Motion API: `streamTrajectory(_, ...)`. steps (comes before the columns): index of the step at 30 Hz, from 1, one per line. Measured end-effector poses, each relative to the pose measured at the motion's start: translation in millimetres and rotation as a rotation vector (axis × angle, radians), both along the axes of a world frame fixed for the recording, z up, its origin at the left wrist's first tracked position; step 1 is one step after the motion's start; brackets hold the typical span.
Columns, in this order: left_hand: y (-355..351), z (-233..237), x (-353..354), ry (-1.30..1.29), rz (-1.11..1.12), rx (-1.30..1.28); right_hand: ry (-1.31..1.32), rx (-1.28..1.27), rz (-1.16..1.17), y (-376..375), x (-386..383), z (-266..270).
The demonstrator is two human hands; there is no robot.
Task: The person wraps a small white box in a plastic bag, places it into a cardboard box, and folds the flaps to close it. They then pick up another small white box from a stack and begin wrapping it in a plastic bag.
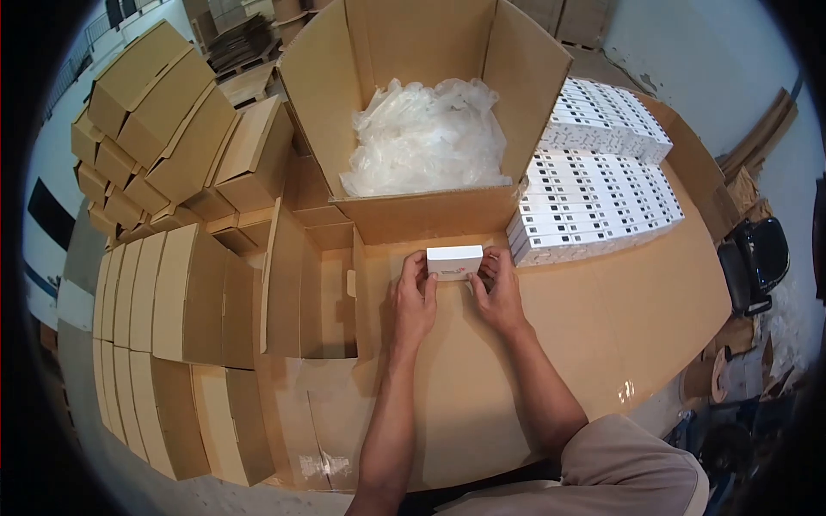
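A small white box (454,265) with faint print on its front is held up between both hands above the cardboard-covered table (602,327). My left hand (415,294) grips its left end, thumb toward the near face. At the right end, my right hand (497,288) holds it with curled fingers and thumb. To the left of my hands stands an open brown carton (331,292), with nothing visible inside. Rows of similar white boxes (594,202) are stacked to the right, dark squares showing on their tops.
A large open carton (422,211) at the back holds crumpled clear plastic bags (430,138). Brown cartons (185,301) stand in rows on the left, with more cartons (163,112) piled behind them. A black chair (757,258) is at the right, beyond the table.
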State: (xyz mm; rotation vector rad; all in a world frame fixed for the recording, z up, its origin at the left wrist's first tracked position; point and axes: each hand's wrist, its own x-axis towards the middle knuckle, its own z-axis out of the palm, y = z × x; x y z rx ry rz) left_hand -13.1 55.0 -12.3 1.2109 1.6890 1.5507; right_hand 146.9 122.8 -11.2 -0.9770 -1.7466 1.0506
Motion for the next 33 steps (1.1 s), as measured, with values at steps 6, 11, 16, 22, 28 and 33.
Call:
streamTrajectory(6,-8.9,11.2,0.5,0.050,0.007,-0.019,-0.039,0.020,0.049,-1.4,-3.1,4.9)
streamTrajectory(11,-12.2,23.9,4.0,0.165,0.011,-0.136,-0.047,0.005,0.065,-1.3,-2.0,2.0)
streamTrajectory(16,-11.2,18.4,8.3,0.101,0.060,0.055,-0.070,0.062,0.081,0.0,2.6,3.0)
streamTrajectory(22,-10.8,31.4,8.3,0.146,0.196,0.244,-0.013,0.029,0.061,-0.8,8.5,3.9)
streamTrajectory(28,-12.2,65.5,9.9,0.342,0.291,0.370,0.003,-0.006,0.050,2.0,9.4,2.0)
streamTrajectory(33,55.1,131.7,-1.0,0.441,0.247,0.421,0.011,-0.020,0.045,6.1,8.3,-0.9)
